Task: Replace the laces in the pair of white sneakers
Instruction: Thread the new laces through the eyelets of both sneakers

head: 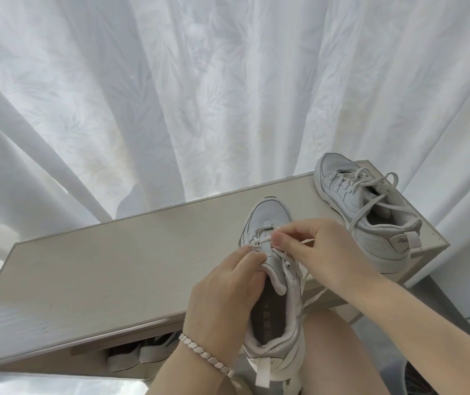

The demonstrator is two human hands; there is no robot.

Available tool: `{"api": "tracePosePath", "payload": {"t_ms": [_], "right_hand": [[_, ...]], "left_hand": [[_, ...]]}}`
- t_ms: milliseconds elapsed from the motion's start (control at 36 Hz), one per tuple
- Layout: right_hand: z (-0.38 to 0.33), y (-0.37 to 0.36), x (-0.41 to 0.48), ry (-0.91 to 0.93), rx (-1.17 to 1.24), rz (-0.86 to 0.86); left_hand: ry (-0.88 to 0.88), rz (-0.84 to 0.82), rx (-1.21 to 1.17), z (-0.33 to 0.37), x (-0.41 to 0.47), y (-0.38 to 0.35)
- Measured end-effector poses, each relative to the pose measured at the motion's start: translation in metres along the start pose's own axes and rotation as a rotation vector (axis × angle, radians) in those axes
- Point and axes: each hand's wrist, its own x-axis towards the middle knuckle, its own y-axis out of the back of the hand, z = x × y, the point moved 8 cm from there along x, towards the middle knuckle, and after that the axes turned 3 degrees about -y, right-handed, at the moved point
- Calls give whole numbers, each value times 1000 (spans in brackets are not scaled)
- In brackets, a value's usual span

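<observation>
We find the near sneaker (273, 309) standing toe-away on the front edge of the cabinet top (114, 266), its heel overhanging toward the person. Its lace (259, 240) crosses only the lower eyelets. The upper ones look empty, and one loose end trails off the right side.

The left hand (228, 292) grips the tongue and collar. The right hand (319, 246) pinches the lace at the crossing.

We judge this shoe to be mid-lacing, but we cannot tell whether the lace is old or new, going in or coming out. The second sneaker (370, 212) sits at the far right of the cabinet top, laced but slack and untied.

Count: two sneakers, two laces (one per shoe), two hands, one bracelet (205, 352) on the left wrist. A curtain (199, 95) hangs behind.
</observation>
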Motion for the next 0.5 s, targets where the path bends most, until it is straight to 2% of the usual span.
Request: {"api": "tracePosePath", "payload": {"t_ms": [139, 278, 333, 417, 500], "right_hand": [[-6, -4, -14, 33, -198, -175], [-5, -2, -18, 21, -337, -146], [-5, -4, -18, 24, -341, -137], [-7, -6, -17, 54, -350, -119], [-7, -5, -15, 61, -330, -100]], "left_hand": [[242, -166, -175, -20, 1, -10], [523, -283, -610, -34, 9, -16], [616, -270, -753, -39, 14, -19], [638, -176, -720, -46, 22, -18], [663, -207, -726, -45, 26, -27]]}}
